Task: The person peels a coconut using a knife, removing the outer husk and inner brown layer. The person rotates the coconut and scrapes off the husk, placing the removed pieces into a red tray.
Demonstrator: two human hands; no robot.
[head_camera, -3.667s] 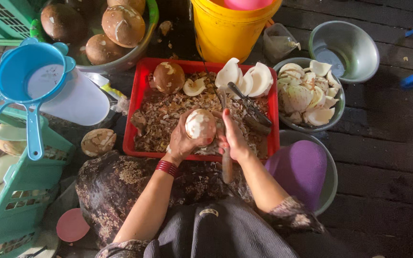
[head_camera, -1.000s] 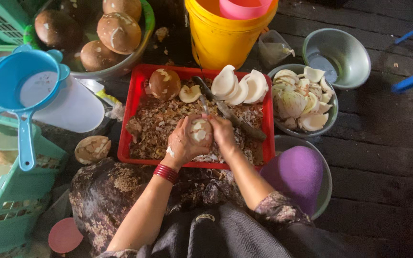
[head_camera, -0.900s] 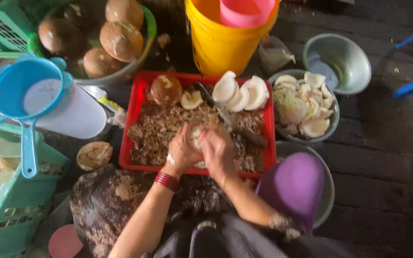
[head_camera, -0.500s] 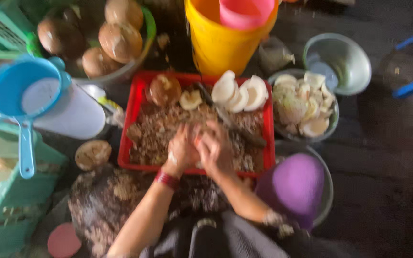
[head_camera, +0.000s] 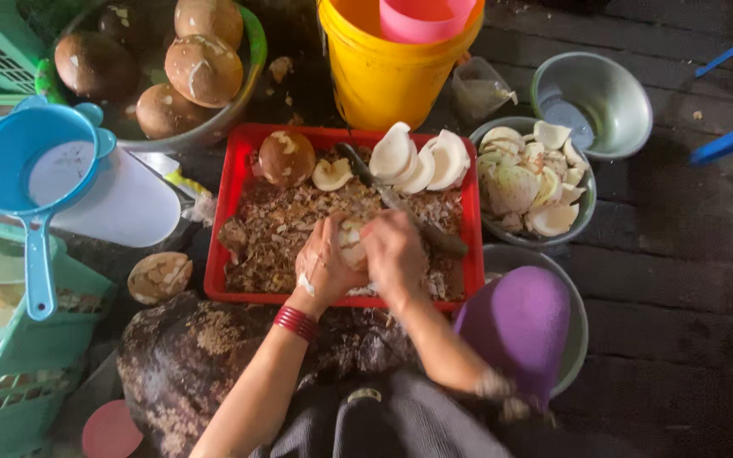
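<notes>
Head view, the only one. A pale, roundish coconut piece (head_camera: pixel 351 242) is seen at the centre of the frame, held over the lower middle of a red rectangular plastic tray (head_camera: pixel 229 191). No clear long axis can be made out on the piece; its whitish, partly pared face is turned upward toward the camera, with brown flecks at the edge.

The left hand (head_camera: pixel 324 267) is curled under and around the left side of the piece, fingers narrowly closed on it. The right hand (head_camera: pixel 394 254) is closed over the right side of the piece, knuckles up; whether a tool is gripped inside it cannot be told. The piece is thus lodged between the two hands, touching both, with only its top showing. A band of red bangles (head_camera: pixel 297 323) is noted on the left wrist.

The tray floor is covered with dry, fibrous brown shavings (head_camera: pixel 282 229). At the upper part of the tray lie a brown-skinned round coconut (head_camera: pixel 286 158), a small white cup-shaped piece (head_camera: pixel 332 174) and smooth white curved shell halves (head_camera: pixel 422 159). A dark-handled knife (head_camera: pixel 400 203) lies diagonally, upper left to lower right, behind the hands.

To the right of the tray, a metal bowl (head_camera: pixel 581 222) is filled with white peeled pieces. At top centre stands a yellow plastic bucket (head_camera: pixel 383 76); at upper left, a green-rimmed basin (head_camera: pixel 252 47) with whole brown coconuts. A blue plastic strainer (head_camera: pixel 36 174) is recorded at left, a purple rounded object (head_camera: pixel 523 326) at lower right.
</notes>
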